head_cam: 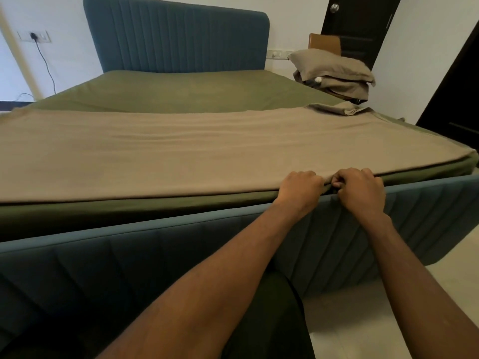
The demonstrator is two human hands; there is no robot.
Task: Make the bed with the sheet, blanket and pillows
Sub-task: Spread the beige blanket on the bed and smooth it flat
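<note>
Both hands are working at the foot of the bed: the left hand [300,190] and the right hand [360,191] are sitting just beside each other, fingers curled, pinching the near hem of the tan cloth blanket [207,151] where it is meeting the mattress edge. That blanket is lying flat over the lower half of the bed, its long axis running across the bed from side to side, and it is stretching directly away from the hands toward the ribbed teal upholstered headboard [176,35]. Both hands are gripping right of the hem's middle, so most of the cloth is spreading off to the left hand's side. Its far right corner is lying bunched and folded over. Beyond it the olive-green cloth sheet [181,92] is showing bare up to the headboard, and it is also peeking out below the hem. The stacked tan pillows [334,66] are resting on a wooden chair [324,41] off the bed's far right side, well apart from either hand, nearer the right. Below the hands the padded teal bed frame [181,255] is standing on a pale tiled floor [363,320], and a dark wooden door [363,22] is standing behind the chair.
</note>
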